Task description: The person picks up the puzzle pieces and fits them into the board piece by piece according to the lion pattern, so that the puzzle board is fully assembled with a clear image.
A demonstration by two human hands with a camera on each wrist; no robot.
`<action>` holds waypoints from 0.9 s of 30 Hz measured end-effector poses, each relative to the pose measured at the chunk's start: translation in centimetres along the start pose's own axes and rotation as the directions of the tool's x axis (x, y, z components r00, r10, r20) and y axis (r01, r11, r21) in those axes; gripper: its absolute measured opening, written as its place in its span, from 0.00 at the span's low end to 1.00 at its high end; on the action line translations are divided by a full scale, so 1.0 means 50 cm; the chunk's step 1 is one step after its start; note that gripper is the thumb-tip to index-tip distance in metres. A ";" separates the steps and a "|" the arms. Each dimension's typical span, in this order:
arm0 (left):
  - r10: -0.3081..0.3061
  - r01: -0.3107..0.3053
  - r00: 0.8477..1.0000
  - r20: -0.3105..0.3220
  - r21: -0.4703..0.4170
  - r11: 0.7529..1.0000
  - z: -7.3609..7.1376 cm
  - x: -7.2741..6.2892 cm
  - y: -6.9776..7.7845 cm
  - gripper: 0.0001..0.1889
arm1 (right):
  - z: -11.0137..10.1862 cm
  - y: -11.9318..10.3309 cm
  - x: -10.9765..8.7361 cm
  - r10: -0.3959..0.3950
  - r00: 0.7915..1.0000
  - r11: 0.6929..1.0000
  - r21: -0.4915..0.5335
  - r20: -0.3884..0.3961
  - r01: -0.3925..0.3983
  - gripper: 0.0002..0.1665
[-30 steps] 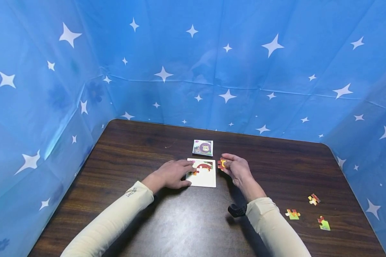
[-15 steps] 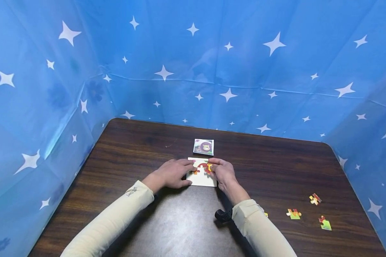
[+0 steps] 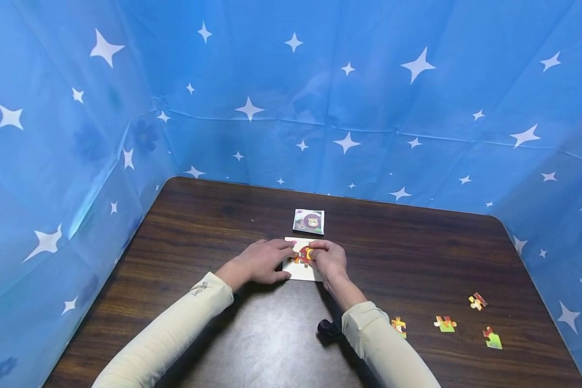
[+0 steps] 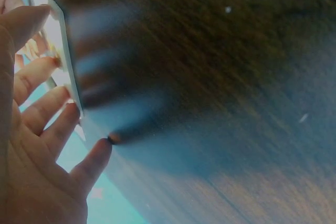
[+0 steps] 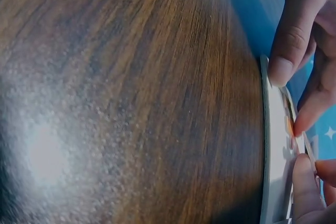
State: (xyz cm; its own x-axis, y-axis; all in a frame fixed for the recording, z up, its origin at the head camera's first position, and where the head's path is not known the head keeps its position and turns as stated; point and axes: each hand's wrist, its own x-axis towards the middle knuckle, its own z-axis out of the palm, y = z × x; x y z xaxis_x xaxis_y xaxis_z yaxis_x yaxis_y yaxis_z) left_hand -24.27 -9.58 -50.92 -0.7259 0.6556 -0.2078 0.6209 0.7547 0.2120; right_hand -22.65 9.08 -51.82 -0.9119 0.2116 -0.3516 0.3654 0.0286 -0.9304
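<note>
My left hand [image 3: 264, 262] rests over the left side of a white puzzle board [image 3: 303, 274], thumb at its near corner, fingers fairly straight. A few colourful pieces sit in the board's upper part. Over them, my right hand [image 3: 332, 263] pinches an orange-and-red puzzle piece [image 3: 307, 253] with a yellow animal face. In the right wrist view, the right thumb [image 5: 305, 184] and a finger meet at the piece, low over the board [image 5: 273, 156]. The left wrist view shows the left hand [image 4: 47, 145] spread along the board's edge. Fingers partly hide the pieces.
Behind the board lies a small lion picture card [image 3: 309, 221]. Several loose puzzle pieces, among them a green-and-orange one [image 3: 445, 324] and a green-and-red one [image 3: 492, 338], lie on the dark wooden table [image 3: 213, 215] at the right. A blue star-patterned curtain [image 3: 291, 108] surrounds the table.
My right hand has moved left from beside the board to over its upper middle, bringing the face piece against the other pieces. The left hand has stayed in place.
</note>
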 end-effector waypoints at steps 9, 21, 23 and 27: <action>0.004 -0.004 1.000 -0.008 0.001 1.000 -0.001 -0.001 0.000 0.29 | 0.001 -0.008 0.003 -0.035 0.999 0.995 -0.090 -0.005 0.034 0.14; -0.007 0.007 1.000 -0.012 -0.006 1.000 -0.001 -0.005 0.003 0.30 | 0.000 -0.009 0.002 -0.150 0.988 0.916 -0.372 0.033 0.151 0.12; -0.003 0.003 1.000 -0.017 -0.009 1.000 0.000 -0.005 0.003 0.30 | -0.001 -0.012 0.001 -0.189 0.981 0.880 -0.437 0.036 0.185 0.12; 0.002 -0.002 1.000 -0.022 -0.005 1.000 -0.001 -0.006 0.001 0.30 | -0.005 -0.017 0.001 -0.250 0.967 0.819 -0.526 0.035 0.231 0.11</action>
State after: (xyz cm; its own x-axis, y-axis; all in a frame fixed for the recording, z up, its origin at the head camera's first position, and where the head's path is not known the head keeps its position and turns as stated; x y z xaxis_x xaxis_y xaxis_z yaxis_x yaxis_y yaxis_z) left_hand -24.04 -9.74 -50.82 -0.7310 0.6564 -0.1863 0.6209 0.7532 0.2173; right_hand -22.97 9.30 -51.00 -0.9804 0.1631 -0.1108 0.1866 0.5861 -0.7885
